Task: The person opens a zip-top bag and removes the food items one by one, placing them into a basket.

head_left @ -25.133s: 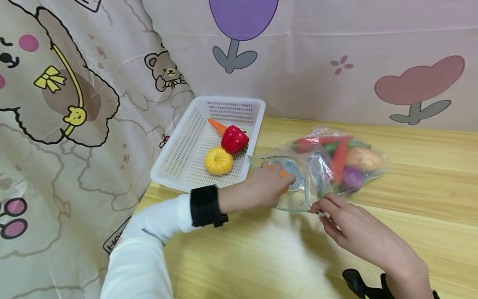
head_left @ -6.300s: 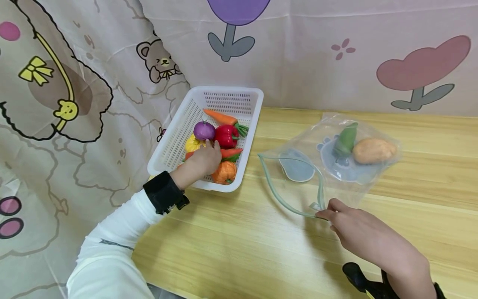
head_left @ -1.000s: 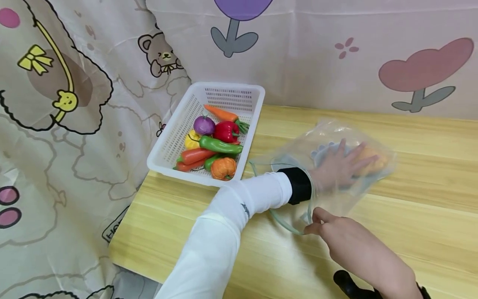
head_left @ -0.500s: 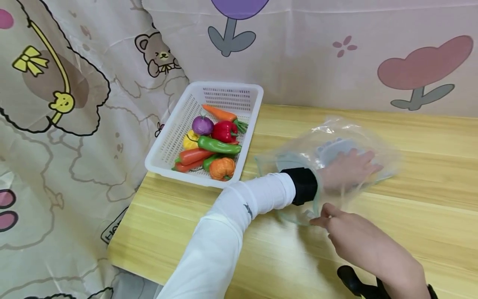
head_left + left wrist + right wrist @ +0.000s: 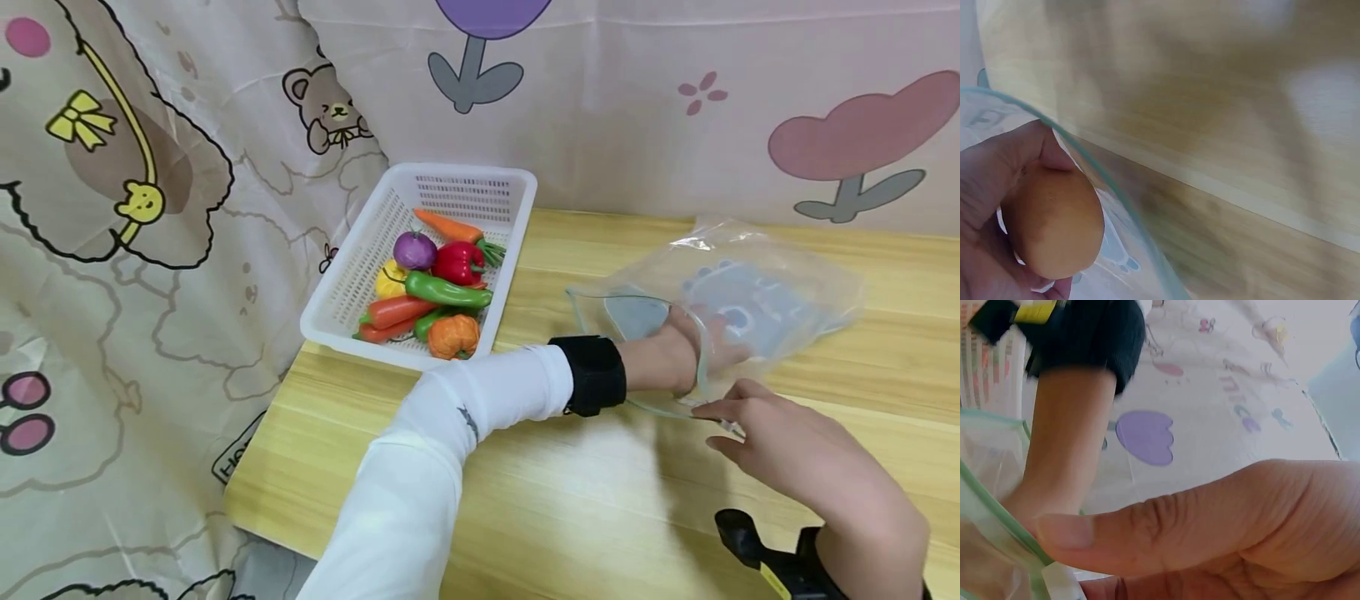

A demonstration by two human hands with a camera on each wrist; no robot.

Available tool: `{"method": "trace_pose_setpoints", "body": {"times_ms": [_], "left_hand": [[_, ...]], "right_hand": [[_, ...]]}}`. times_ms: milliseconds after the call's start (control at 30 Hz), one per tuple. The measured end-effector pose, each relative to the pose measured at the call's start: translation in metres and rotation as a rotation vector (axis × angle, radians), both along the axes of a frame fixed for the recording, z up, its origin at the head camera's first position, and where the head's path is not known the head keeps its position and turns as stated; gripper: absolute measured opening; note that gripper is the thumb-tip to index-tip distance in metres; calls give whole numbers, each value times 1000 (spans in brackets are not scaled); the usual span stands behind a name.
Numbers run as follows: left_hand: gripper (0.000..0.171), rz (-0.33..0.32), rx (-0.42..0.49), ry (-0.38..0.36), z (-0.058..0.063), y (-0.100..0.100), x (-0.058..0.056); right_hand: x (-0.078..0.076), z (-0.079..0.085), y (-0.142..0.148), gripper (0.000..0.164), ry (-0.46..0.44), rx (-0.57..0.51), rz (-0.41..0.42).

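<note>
A clear zip bag (image 5: 780,258) with blue print lies on the table, its green-edged mouth facing left. My left hand (image 5: 675,354) reaches through that mouth, fingers inside the plastic. In the left wrist view it grips a tan potato (image 5: 1054,222), thumb and fingers curled around it just inside the green rim; the head view hides the potato behind the hand. My right hand (image 5: 806,446) pinches the near edge of the bag's mouth by the white zip slider (image 5: 1063,581), between thumb and finger.
A white slotted basket (image 5: 352,258) stands left, holding a carrot (image 5: 450,225), purple onion (image 5: 414,250), red bell pepper (image 5: 457,262), green chili (image 5: 446,292), red chilies (image 5: 397,311) and orange pumpkin (image 5: 453,336). Patterned cloth (image 5: 637,108) hangs behind the wooden table (image 5: 555,500).
Vegetables once in the bag now lie in the basket, the green chili among the latest. My left hand, earlier spread deep in the bag, now grips the potato near the mouth.
</note>
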State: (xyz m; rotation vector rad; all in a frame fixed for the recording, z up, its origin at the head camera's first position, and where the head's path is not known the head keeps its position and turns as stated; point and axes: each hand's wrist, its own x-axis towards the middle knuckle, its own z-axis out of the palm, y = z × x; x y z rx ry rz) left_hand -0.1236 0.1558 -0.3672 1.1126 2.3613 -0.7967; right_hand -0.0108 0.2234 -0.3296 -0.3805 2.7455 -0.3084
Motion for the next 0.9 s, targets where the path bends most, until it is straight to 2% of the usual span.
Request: {"method": "trace_pose_setpoints", "body": {"times_ms": [100,300,433,600,700,833,900], "left_hand": [[68,-13,3,9,1,-15,1],[52,-19,224,-62,3,-54,0],[48,-41,360,-78,11,-79,2],[49,-55,572,-169,31,-108,15],[53,-99,692,-209,47,-123,28],[58,-179,828,-193,67,-146,44],[58,-199,892,-149,74,-160,49]], "right_hand": [[-2,1,8,29,-4,1,-20],[-5,0,25,29,-28,19,-50],[-5,-2,43,29,-41,-7,-89],[-3,-2,62,30,-22,-59,-172],[-1,-2,68,31,32,-79,-204],[2,-9,81,36,127,-106,-235],[3,-22,96,34,208,-140,-246]]}}
